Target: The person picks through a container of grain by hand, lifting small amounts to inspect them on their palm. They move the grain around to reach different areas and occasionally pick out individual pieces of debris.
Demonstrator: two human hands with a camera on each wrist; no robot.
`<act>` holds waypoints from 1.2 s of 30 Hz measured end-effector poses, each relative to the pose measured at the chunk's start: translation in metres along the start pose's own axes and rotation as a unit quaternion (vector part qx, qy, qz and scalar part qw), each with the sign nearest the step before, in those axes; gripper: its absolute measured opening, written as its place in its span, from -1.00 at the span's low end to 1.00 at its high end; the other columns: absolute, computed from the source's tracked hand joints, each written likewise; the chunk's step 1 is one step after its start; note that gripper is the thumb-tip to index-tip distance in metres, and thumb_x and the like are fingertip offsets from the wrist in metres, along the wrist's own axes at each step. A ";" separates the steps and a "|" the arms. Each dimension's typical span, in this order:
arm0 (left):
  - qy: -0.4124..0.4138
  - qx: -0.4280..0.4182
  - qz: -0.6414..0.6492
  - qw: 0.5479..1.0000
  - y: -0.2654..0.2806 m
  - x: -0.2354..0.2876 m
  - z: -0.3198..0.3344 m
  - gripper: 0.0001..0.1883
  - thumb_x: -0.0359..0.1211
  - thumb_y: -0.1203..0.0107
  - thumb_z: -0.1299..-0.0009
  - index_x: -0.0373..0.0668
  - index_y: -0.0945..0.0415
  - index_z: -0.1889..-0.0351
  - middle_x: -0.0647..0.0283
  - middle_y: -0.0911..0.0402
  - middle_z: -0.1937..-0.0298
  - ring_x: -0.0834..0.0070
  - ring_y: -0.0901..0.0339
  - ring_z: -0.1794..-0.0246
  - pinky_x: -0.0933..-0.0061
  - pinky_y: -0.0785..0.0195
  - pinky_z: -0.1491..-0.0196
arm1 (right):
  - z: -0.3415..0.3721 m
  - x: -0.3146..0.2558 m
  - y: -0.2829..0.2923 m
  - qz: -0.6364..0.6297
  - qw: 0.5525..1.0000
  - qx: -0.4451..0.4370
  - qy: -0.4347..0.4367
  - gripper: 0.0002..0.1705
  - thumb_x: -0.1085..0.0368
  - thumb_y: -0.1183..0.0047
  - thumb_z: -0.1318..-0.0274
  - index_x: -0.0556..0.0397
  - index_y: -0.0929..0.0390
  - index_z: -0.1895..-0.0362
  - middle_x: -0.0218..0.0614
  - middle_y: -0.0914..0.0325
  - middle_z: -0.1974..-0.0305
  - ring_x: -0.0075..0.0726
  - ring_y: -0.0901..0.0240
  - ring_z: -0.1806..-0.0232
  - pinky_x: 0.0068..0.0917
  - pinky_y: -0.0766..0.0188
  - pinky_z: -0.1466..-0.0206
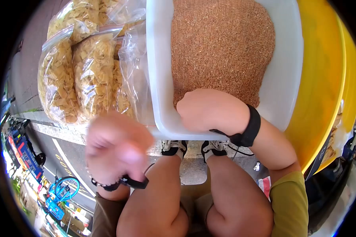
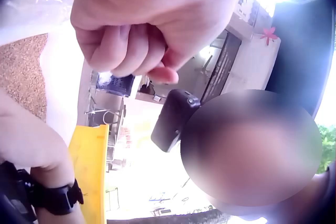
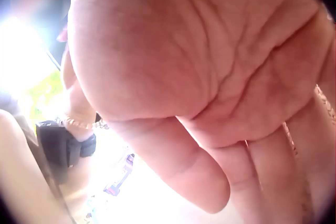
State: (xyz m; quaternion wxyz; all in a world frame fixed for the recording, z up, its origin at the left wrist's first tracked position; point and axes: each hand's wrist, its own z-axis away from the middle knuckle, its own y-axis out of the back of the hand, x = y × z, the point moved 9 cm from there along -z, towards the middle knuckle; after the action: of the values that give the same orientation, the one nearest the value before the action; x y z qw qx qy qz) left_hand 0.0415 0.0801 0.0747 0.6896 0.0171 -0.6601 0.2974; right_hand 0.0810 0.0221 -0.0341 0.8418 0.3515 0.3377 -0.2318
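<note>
Reddish-brown grain (image 1: 223, 47) is heaped in a white plastic tub (image 1: 159, 79) in front of me. My right hand (image 1: 211, 110) is over the near edge of the heap, inside the tub's near end. In the right wrist view its thumb and fingers (image 3: 273, 176) stretch out straight, and the palm holds nothing. My left hand (image 1: 116, 148) is raised left of the tub's near corner, blurred in the head view. The left wrist view shows its fingers (image 2: 118, 50) curled into the palm, with nothing visible in them. Both wrists wear black straps.
Clear zip bags (image 1: 93, 75) of pale yellow flat pieces lie left of the tub. A yellow container (image 1: 318, 79) stands along its right side. My legs (image 1: 158, 197) and shoes are below the near rim. A blue bicycle (image 1: 65, 189) is on the street at left.
</note>
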 end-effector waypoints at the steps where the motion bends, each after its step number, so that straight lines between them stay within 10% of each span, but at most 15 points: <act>1: 0.032 -0.134 -0.076 0.988 -0.028 -0.007 -0.005 -0.52 -0.22 0.11 -0.42 -0.09 -0.23 0.80 0.41 -0.09 0.89 0.53 -0.02 0.92 0.43 0.20 0.78 | -0.001 0.003 0.001 0.005 1.000 0.001 0.000 -0.72 0.28 0.14 0.16 0.18 -0.57 0.45 0.08 -0.48 0.47 0.16 -0.45 0.42 -0.14 -0.36 0.35; 8: 0.021 -0.290 -0.282 0.914 -0.089 -0.100 0.013 -0.57 -0.27 -0.02 -0.35 -0.15 -0.24 0.78 0.18 -0.23 0.80 0.15 -0.25 0.75 0.32 -0.02 0.66 | -0.047 0.040 -0.025 0.000 0.996 -0.094 0.000 -0.73 0.34 0.15 0.22 0.25 -0.52 0.44 0.08 -0.47 0.50 0.03 -0.37 0.53 -0.22 -0.29 0.42; 17: 0.125 -0.294 -0.127 0.939 -0.077 -0.113 0.007 -0.58 -0.27 0.03 -0.41 -0.26 -0.27 0.70 0.21 -0.12 0.81 0.47 0.02 0.76 0.42 0.05 0.64 | -0.036 0.045 -0.018 -0.076 0.976 -0.198 -0.047 -0.66 0.38 0.18 0.00 0.24 -0.49 0.14 0.04 -0.54 0.30 -0.06 -0.43 0.41 -0.30 -0.36 0.29; 20: 0.123 -0.312 -0.111 0.936 -0.077 -0.117 0.009 -0.59 -0.27 0.04 -0.41 -0.26 -0.31 0.69 0.26 -0.23 0.80 0.59 -0.06 0.77 0.47 0.02 0.64 | -0.038 0.047 -0.019 -0.074 0.986 -0.146 -0.010 -0.60 0.35 0.17 -0.04 0.24 -0.46 0.02 0.05 -0.52 0.14 0.00 -0.48 0.18 -0.32 -0.38 0.08; 22: 0.157 -0.289 -0.044 0.943 -0.073 -0.119 0.009 -0.59 -0.27 0.04 -0.42 -0.26 -0.34 0.68 0.31 -0.29 0.78 0.65 -0.10 0.75 0.50 0.00 0.64 | -0.038 0.044 -0.007 -0.098 0.994 -0.040 0.012 -0.74 0.41 0.15 0.29 0.30 -0.50 0.44 0.07 -0.46 0.55 0.00 -0.34 0.59 -0.21 -0.26 0.50; 36: 0.235 -0.305 0.044 0.922 -0.068 -0.123 0.011 -0.59 -0.27 0.10 -0.45 -0.27 -0.40 0.65 0.41 -0.40 0.69 0.74 -0.22 0.64 0.63 -0.10 0.53 | -0.018 0.040 0.037 -0.208 0.977 -0.017 -0.048 -0.69 0.34 0.07 0.10 0.25 -0.52 0.24 -0.11 -0.52 0.46 -0.27 -0.50 0.43 -0.39 -0.40 0.37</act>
State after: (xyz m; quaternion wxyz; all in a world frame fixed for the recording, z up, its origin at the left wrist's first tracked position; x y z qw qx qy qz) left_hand 0.0671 -0.0280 -0.0120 0.7834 -0.2931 -0.5375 0.1071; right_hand 0.1234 0.0534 -0.0572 0.7964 0.2481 0.3662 -0.4125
